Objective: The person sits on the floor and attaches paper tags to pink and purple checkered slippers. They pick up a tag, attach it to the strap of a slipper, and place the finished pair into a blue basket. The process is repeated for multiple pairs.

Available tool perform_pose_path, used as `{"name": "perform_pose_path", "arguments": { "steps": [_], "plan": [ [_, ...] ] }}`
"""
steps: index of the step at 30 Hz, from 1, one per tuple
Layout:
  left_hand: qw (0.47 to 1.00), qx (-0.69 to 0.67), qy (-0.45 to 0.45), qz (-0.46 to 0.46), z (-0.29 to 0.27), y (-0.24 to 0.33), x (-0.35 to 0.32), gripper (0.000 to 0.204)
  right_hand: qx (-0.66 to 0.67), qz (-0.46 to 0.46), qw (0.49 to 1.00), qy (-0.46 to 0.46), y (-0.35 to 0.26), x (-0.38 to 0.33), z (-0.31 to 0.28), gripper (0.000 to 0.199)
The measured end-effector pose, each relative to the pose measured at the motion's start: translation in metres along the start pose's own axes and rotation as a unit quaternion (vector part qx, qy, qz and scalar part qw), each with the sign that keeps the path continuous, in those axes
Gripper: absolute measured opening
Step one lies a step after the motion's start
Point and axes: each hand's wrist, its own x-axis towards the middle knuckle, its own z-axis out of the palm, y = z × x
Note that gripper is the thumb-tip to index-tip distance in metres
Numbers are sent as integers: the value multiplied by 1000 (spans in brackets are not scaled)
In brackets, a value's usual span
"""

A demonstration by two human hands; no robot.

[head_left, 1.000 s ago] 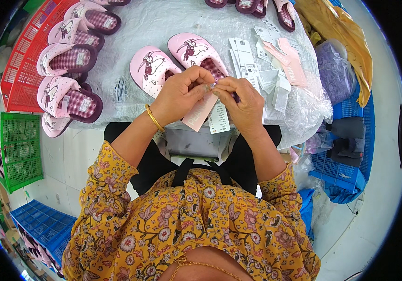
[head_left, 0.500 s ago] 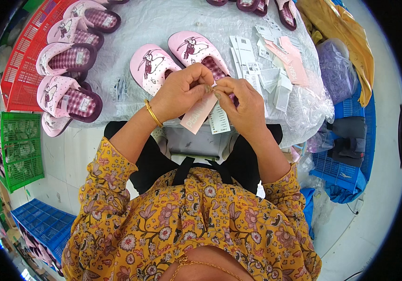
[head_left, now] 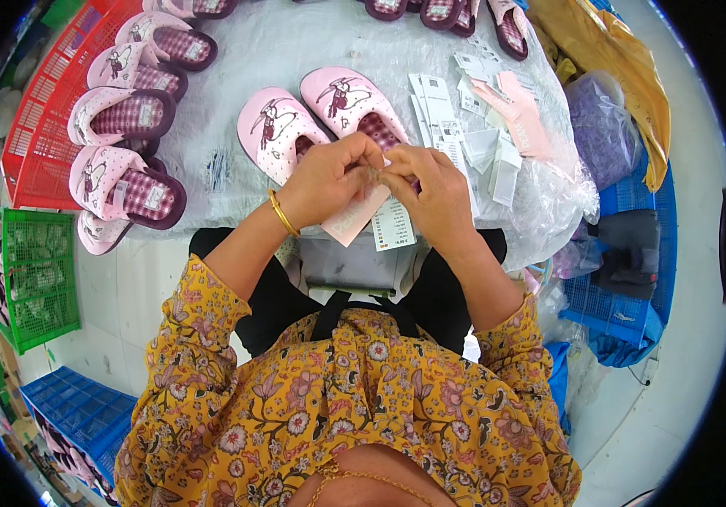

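My left hand [head_left: 329, 179] and my right hand [head_left: 429, 190] meet fingertip to fingertip above the near edge of the table. Between them they pinch a pink card tag [head_left: 353, 221] and a white printed paper tag [head_left: 393, 226], both hanging down below the fingers. A gold bangle sits on my left wrist. Just beyond the hands lies a pair of pink slippers [head_left: 312, 118] with a cartoon print and plaid insoles; the heel of the right one is hidden by my fingers.
Several more pink slippers [head_left: 122, 135] line the table's left side beside a red crate [head_left: 42, 127]. Loose white and pink tags [head_left: 485, 118] lie right of the pair. A green crate [head_left: 29, 279] and blue crates [head_left: 76, 406] stand on the floor.
Both hands have shifted slightly and the fingertips have closed tighter together over the tags. The tags still hang below them.
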Motion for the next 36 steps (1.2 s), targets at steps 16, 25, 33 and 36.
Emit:
{"name": "perform_pose_path", "arguments": {
  "steps": [16,25,33,36],
  "plan": [
    [733,-460,-283,414,66,168,-91,32,-71,57,993,-71,-11,35,7,27],
    [691,-493,-375,372,47,185,-99,15,-187,132,932,-282,-42,86,22,67],
    [671,-487,-396,395,44,191,-92,16,-172,99,967,-156,-21,70,54,28],
    [660,-525,-406,351,53,196,-96,17,-146,133,972,-130,-22,68,42,29]
  ]
}}
